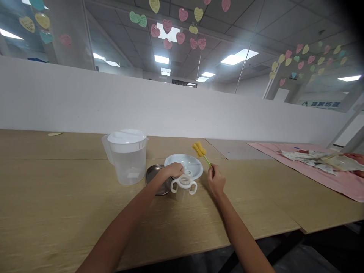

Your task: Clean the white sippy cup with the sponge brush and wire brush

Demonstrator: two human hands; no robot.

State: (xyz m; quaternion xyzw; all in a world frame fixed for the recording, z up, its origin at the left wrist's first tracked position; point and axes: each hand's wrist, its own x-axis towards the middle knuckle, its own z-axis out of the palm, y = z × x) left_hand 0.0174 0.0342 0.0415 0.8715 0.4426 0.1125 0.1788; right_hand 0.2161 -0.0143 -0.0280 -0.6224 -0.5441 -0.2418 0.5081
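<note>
My right hand (216,179) is closed around the green handle of a sponge bottle brush (200,149), its yellow sponge head tilted up to the left. Over the white bowl (196,173) my left hand (174,170) has its fingers curled down. A small pale piece shows at those fingertips, but its kind is unclear. Just in front of the bowl stands a clear baby bottle (182,192) with two white side handles and an uncovered top. Behind my left wrist lies a round metal dish (153,173), partly hidden by the forearm.
A large translucent pitcher (127,167) with a white lid stands on the wooden table (71,204) to the left. Far right, a pink cloth (321,177) carries plastic packages (338,161). A white partition (182,112) with glass above runs along the back.
</note>
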